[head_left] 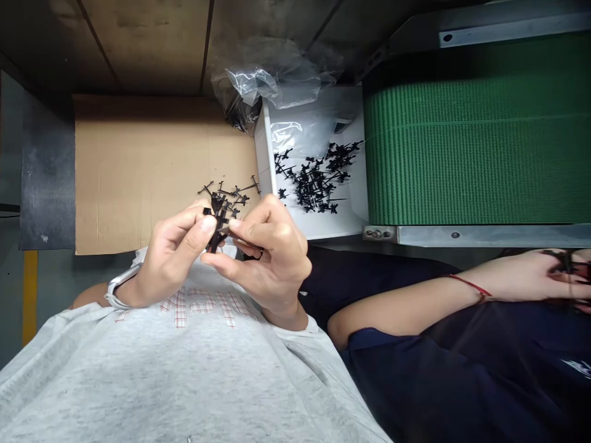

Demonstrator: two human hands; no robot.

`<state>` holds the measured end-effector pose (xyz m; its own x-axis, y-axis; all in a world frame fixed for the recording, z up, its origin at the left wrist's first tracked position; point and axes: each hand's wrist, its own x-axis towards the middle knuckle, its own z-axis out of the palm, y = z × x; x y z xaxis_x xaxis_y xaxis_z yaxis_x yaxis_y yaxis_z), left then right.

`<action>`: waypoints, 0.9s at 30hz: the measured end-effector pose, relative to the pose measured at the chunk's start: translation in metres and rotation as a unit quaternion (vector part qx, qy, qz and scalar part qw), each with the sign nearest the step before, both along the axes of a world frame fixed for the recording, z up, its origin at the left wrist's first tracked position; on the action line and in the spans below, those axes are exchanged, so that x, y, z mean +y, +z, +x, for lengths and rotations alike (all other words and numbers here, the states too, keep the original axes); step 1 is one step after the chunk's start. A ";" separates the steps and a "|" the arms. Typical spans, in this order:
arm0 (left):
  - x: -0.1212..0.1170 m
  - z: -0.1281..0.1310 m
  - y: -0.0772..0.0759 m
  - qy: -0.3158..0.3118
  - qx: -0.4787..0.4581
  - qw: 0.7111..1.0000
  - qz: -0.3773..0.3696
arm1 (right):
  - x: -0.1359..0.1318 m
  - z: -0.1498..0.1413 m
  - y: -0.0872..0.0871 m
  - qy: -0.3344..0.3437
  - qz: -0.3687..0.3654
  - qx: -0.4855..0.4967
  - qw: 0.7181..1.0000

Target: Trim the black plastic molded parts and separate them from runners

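In front of my chest, my left hand [180, 243] pinches a black plastic part [217, 231] between thumb and fingers. My right hand [274, 252] meets it from the other side, its index fingertip close against the part. A thin flat strip [249, 245] shows between the right thumb and index finger; its kind is hard to make out. Just beyond my hands, several small black branched plastic pieces [237, 195] lie on a cardboard sheet [152, 166]. My fingers hide some of the held part.
Right of the cardboard, a white box [318, 231] holds a heap of black branched pieces [316, 181] and clear plastic film [277, 86]. A green conveyor belt [475, 135] with a metal frame lies further right. A co-worker's arm [415, 295] reaches along the right side, holding dark pieces.
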<state>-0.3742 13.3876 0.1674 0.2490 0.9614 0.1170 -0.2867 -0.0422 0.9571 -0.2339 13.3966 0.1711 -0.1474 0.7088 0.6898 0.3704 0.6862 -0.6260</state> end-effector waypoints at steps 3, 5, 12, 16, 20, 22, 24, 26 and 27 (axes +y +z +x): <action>0.000 0.000 0.000 -0.002 0.006 1.000 -0.001 | 0.000 0.001 0.000 0.001 0.001 0.000 1.000; -0.001 0.000 0.000 -0.005 0.007 1.000 -0.006 | 0.000 0.001 0.000 0.009 0.002 0.003 1.000; -0.001 0.000 0.001 0.003 0.009 0.999 -0.031 | 0.002 -0.002 -0.001 0.019 0.015 0.030 0.999; 0.000 0.000 0.001 0.001 0.003 1.000 -0.024 | 0.003 -0.003 -0.003 0.010 0.003 0.037 0.999; 0.000 0.000 0.002 0.007 0.010 1.000 -0.026 | 0.001 -0.002 -0.004 0.003 0.003 0.020 1.000; 0.000 0.001 0.002 0.009 0.015 0.999 -0.029 | 0.000 -0.001 -0.004 0.000 0.000 0.015 1.000; 0.000 0.001 0.002 0.009 0.015 0.999 -0.032 | 0.000 -0.002 -0.003 0.002 -0.001 0.014 1.000; 0.000 0.001 0.002 0.010 0.012 0.999 -0.037 | 0.000 -0.002 -0.003 0.005 0.000 0.015 1.000; 0.001 0.001 0.002 0.010 0.010 0.999 -0.041 | 0.001 -0.002 -0.003 0.007 0.002 0.018 1.000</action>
<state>-0.3731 13.3884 0.1692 0.2314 0.9723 0.0333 -0.2679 0.0307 0.9630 -0.2357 13.3975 0.1678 -0.1333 0.7035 0.6981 0.3383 0.6944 -0.6352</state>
